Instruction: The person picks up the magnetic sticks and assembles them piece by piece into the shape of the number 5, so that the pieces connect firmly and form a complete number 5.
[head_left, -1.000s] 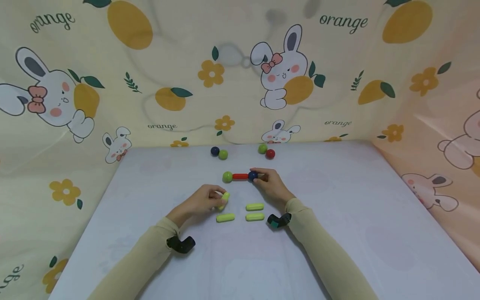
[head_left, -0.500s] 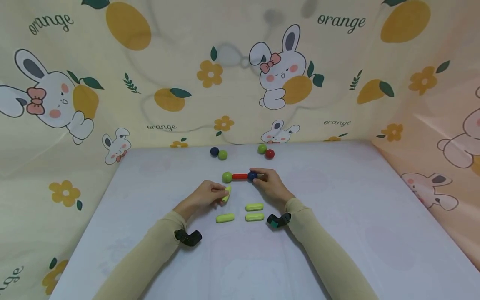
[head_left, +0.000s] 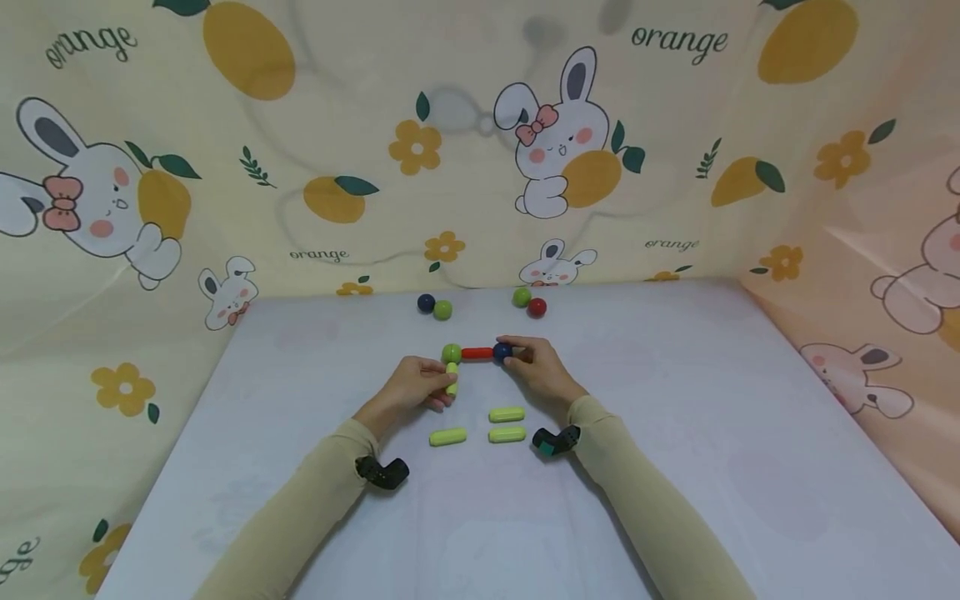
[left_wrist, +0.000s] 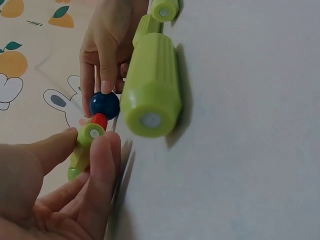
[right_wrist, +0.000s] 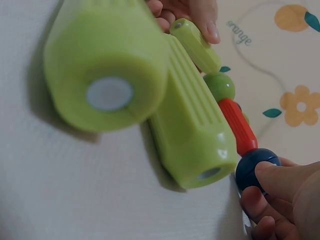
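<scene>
Currently I see the left hand (head_left: 416, 385) pinching a yellow-green rod (head_left: 452, 380) between thumb and fingers, around the middle of the white table (head_left: 480, 533), its far end pointing at a green ball (head_left: 452, 354). The rod is ribbed, with a pale disc (left_wrist: 94, 133) in its near end. Right of that ball, a red rod (head_left: 477, 353) runs to a dark blue ball (head_left: 502, 352), which the right hand (head_left: 543, 367) grips, thumb against fingers. Nearer lie three matching rods (head_left: 507, 414). I can't tell whether the pinched rod touches the green ball. Fingers cover part of it, and from the left wrist it mostly hides that ball. My right-wrist view crops one blurred loose rod at the top.
</scene>
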